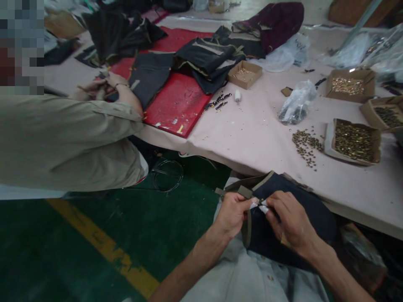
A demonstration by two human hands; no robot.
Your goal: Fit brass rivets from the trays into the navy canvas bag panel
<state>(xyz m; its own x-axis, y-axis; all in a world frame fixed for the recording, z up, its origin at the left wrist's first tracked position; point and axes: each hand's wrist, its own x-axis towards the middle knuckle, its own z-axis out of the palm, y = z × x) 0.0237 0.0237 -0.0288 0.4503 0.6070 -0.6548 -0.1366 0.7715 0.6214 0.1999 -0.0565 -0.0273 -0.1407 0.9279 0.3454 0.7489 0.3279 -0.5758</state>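
Left hand pinches the olive-trimmed edge of a dark navy fabric piece lying across the lap at near centre, its thumb and forefinger closed on the cloth just beside a small white tab. Right hand meets it from the right, fingertips closed on a matching small white piece, the two hands almost touching. To do this well, I judge the trim should be kept taut between both pinches and the white bits lined up squarely. Farther right, on the pale pink table, lie loose brass rivets beside an open cardboard box of rivets. At far left a co-worker's hand handles dark cloth.
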